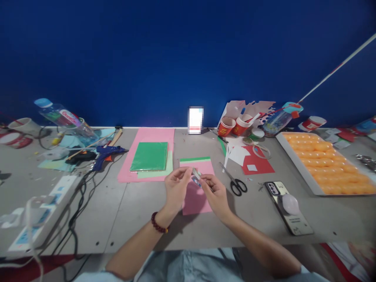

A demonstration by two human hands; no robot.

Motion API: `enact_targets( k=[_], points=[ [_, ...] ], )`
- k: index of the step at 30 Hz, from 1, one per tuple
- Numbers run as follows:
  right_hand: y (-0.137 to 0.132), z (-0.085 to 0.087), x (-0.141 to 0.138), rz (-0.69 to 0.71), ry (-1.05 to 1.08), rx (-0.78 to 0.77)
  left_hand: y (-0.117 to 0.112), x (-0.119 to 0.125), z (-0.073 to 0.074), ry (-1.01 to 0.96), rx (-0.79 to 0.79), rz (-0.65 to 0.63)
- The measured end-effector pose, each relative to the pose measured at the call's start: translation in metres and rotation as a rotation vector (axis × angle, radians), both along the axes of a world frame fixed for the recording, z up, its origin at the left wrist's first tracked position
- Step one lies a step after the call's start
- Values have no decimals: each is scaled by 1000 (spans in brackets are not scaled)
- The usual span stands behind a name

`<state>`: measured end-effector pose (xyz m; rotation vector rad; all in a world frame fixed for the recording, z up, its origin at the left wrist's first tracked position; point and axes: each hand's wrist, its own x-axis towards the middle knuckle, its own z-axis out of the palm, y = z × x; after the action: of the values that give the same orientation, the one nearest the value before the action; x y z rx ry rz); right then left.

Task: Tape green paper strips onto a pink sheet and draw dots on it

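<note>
The left hand [178, 186] and right hand [216, 192], fingers nearly closed, pinch a small, narrow, pale strip [196, 173]; likely light, easily bent, best held by its ends.

The label [69, 117] on the bottle [67, 119] at the far left seems to read "Ganten". Yellow marks on the red cups [225, 128] at the far right and small print on the phone [298, 222] at the near right are illegible.
</note>
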<state>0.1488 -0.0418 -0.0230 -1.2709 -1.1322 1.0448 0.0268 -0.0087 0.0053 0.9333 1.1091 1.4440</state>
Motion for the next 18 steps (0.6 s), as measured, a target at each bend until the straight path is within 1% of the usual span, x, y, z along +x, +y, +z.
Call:
enact_targets(
  k=[4, 10, 14, 18],
  points=[
    [-1, -3, 1, 11, -22, 40, 0, -2, 3, 72, 26, 35],
    [2, -6, 1, 2, -41, 55, -1, -8, 10, 195, 79, 56],
    [3, -7, 1, 22, -38, 50, 1, -9, 14, 182, 82, 71],
    [2, -9, 2, 44, -12, 25, 3, -9, 14, 110, 57, 55]
  ],
)
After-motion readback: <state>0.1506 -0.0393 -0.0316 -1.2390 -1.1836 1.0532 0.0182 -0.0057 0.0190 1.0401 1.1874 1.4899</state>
